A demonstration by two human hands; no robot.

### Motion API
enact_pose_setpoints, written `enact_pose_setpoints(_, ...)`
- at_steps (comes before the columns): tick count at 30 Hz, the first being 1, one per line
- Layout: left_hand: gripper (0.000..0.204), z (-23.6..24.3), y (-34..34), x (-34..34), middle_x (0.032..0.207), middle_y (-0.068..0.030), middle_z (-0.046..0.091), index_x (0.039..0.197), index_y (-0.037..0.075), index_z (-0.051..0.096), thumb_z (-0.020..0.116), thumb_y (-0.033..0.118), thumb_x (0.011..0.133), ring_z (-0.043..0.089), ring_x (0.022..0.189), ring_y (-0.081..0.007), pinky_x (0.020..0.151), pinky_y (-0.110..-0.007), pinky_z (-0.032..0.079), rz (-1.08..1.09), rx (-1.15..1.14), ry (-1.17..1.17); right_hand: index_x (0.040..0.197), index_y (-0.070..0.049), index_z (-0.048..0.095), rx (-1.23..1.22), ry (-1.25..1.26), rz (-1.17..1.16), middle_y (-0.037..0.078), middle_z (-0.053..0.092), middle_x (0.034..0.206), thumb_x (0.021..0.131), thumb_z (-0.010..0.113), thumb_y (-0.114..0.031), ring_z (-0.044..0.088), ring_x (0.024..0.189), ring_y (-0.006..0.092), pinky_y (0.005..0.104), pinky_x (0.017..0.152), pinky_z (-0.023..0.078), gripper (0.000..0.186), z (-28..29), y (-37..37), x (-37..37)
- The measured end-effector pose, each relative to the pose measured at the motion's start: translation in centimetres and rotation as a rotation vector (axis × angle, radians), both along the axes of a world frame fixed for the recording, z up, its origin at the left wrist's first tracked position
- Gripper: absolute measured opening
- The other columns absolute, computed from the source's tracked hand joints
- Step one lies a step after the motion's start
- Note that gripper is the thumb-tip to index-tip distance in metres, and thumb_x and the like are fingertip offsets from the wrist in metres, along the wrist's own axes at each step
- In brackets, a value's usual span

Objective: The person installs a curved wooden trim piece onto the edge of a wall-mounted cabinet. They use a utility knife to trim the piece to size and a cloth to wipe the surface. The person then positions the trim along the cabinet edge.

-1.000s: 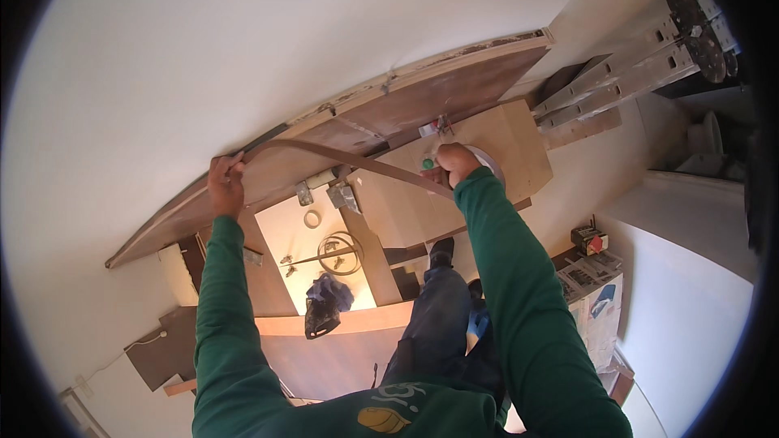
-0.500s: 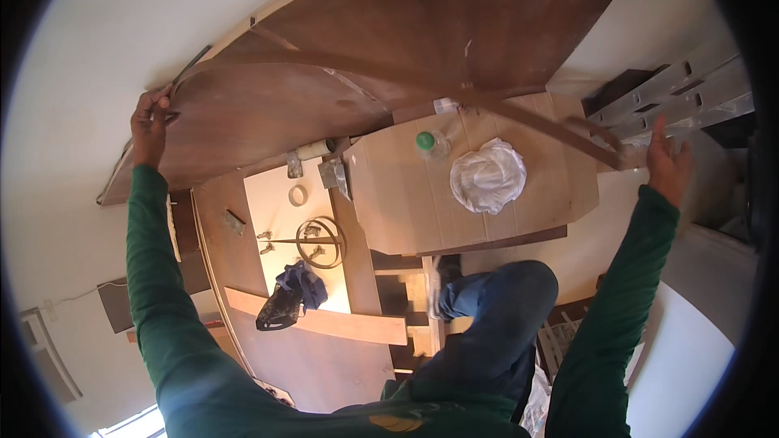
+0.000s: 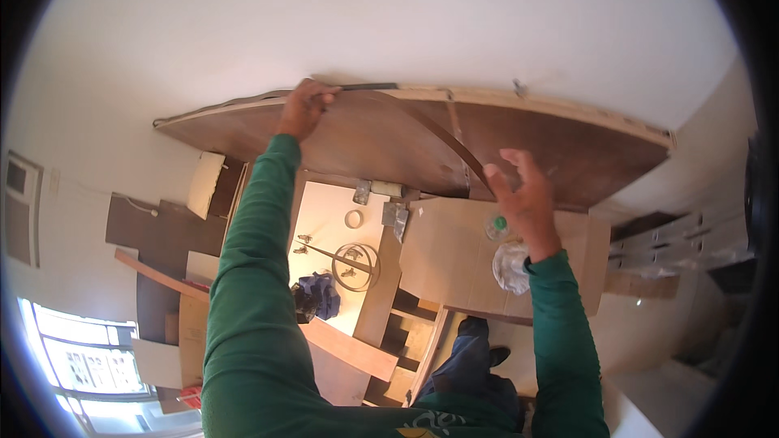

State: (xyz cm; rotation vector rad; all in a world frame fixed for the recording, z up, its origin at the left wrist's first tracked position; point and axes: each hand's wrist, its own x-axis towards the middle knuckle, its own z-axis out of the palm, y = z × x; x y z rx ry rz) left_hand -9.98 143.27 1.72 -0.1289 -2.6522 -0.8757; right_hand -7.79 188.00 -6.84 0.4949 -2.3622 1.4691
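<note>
Curved board (image 3: pixel 560 148) spreads widest across my feed, its brown face showing and its long bowed edge on the far side. Nearer me lies a sheet of cardboard (image 3: pixel 446 264).

Next in size is the brown strip (image 3: pixel 445 138), which runs along the left stretch of that edge and then peels away over the board's face toward the right. I judge less than half of the edge covered, and the covered part looks slightly wavy, so I can't tell whether it is stuck down. Past a short dark stretch the edge is pale and bare to the right corner; I count that as what is left.

Of the 2 hands I watch, the left hand (image 3: pixel 306 108) is nearly closed at the edge, fingertips pinching the strip there. The right hand (image 3: pixel 526 204) is loosely spread, fingers apart, with the loose length of strip reaching its thumb; I see no firm grip, and whether they touch I can't tell.

Smaller again, a white cloth (image 3: pixel 509 269) and a green-capped bottle (image 3: pixel 494 231) sit on the cardboard.
</note>
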Motion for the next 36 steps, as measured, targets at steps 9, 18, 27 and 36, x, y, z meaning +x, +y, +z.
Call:
enact_pose_setpoints(9,0.029,-0.8,0.5,0.0,0.097,-0.0044,0.059,0.104,0.008,0.076,0.057,-0.009,0.092,0.061,0.084,-0.0141,0.070,-0.029,0.054,0.054,0.064,0.035,0.096,0.002,0.069,0.095,-0.749,0.385,0.005,0.060,0.069,0.091,0.071,-0.041,0.052,0.062,0.0124,0.0310,0.059,0.045,0.043,5.0,-0.4,-4.7)
enact_pose_setpoints(18,0.022,0.0,1.1,0.1,0.090,-0.0090,0.061,0.102,0.006,0.076,0.062,-0.006,0.090,0.061,0.083,-0.0224,0.076,-0.034,0.051,0.032,0.069,0.055,0.077,0.001,0.067,0.302,-0.428,0.174,0.000,0.051,0.061,0.088,0.075,-0.034,0.046,0.060,0.0090,0.0297,0.055,0.040,0.038,14.4,13.1,-5.3)
enact_pose_setpoints(27,0.024,-0.2,1.1,-0.5,0.088,-0.0057,0.057,0.105,0.003,0.075,0.060,-0.007,0.090,0.056,0.078,-0.0169,0.070,-0.031,0.050,0.062,0.119,-0.017,0.067,0.002,0.061,0.467,-0.325,0.135,0.000,0.046,0.060,0.080,0.079,-0.048,0.041,0.059,0.0097,0.0308,0.054,0.034,0.055,17.8,19.3,-11.4)
enact_pose_setpoints(36,0.022,-1.8,-0.2,-0.5,0.089,-0.0035,0.052,0.109,0.003,0.073,0.055,0.000,0.097,0.054,0.079,-0.0136,0.066,-0.025,0.049,-0.022,0.180,0.026,0.069,-0.001,0.061,0.423,-0.494,0.072,-0.001,0.050,0.064,0.085,0.077,-0.039,0.044,0.066,0.0096,0.0297,0.060,0.036,0.044,15.8,26.4,-11.2)
